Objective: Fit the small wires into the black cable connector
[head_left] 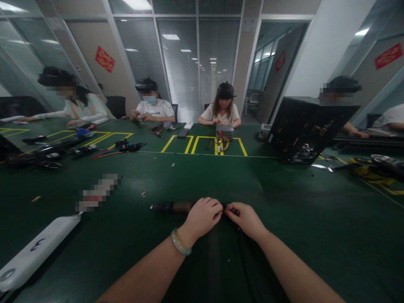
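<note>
A dark electric screwdriver (173, 207) lies across the green table, its metal tip pointing left. My left hand (203, 214), with a jade-like bangle on the wrist, is closed over the tool's rear end. Right beside it, my right hand (246, 216) pinches the black cable (241, 244) where it meets the back of the screwdriver. The fingertips of both hands nearly touch, and they hide the joint itself. From there the cable runs down toward the near edge, dim against the dark surface.
A white power strip (41, 248) marked 3 lies at the left. Beyond are bundled cables (126, 146), yellow tape outlines (243, 147) and a metal box with coloured wires (224, 134). A black computer case (303, 130) stands at the right. Several people sit around the table.
</note>
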The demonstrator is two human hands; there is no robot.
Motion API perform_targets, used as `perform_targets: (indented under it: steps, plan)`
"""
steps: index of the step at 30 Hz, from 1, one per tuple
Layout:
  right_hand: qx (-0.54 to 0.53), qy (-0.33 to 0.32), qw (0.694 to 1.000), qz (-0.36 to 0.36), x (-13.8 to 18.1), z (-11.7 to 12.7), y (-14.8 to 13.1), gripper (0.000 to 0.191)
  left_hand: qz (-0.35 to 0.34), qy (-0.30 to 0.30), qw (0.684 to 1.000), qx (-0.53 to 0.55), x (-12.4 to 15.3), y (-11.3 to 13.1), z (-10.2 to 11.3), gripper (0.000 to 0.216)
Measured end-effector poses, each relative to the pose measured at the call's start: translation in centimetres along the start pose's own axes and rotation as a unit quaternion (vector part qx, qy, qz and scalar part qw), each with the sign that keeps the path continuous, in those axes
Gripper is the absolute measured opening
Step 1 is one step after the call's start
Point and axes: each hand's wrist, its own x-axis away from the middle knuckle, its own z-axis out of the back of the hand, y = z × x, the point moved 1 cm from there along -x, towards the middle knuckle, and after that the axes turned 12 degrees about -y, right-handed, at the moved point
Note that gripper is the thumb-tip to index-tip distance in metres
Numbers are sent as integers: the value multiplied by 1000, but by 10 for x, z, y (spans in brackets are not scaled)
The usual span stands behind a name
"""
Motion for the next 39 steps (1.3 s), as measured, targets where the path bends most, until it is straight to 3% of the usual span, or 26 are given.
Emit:
perform_targets:
  steps: [13, 20, 39]
  plan:
    - [4, -2, 1000, 0, 0, 2, 0, 16, -2, 5, 1000, 24, 1, -2, -3, 11]
    - [6, 0, 1000, 14, 0, 3, -2, 17, -15, 35, 999, 6, 1, 0, -1, 12]
    - [24, -5, 1000, 4, 3, 5, 2, 17, -11, 25, 1000, 6, 2, -1, -6, 13]
